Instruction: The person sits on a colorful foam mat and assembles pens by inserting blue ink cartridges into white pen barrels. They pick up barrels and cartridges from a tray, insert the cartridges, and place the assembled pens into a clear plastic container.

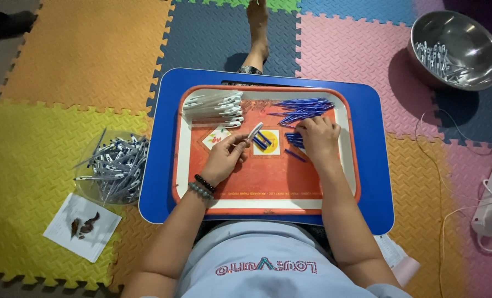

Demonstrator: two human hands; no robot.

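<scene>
Blue rectangular lap table (375, 165), bearing an orange plastic tray (268, 187). Steel bowl (458, 47) holding pen parts, well apart. On the tray: stacked white pen barrels (213, 107); loose blue refills (304, 109). Left hand (224, 160) pinched on one white pen barrel (255, 131). Right hand (319, 138) fingers curled onto blue refills.

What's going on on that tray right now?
A person sits on the foam floor mats at a blue lap table bearing an orange-red tray. The left hand holds a white pen barrel up over the tray. The right hand rests on a small cluster of blue pen pieces, below a bigger pile of thin blue refills. White pen barrels are stacked at the tray's far left corner. A clear bowl of pens sits on the left, a steel bowl far right.
</scene>
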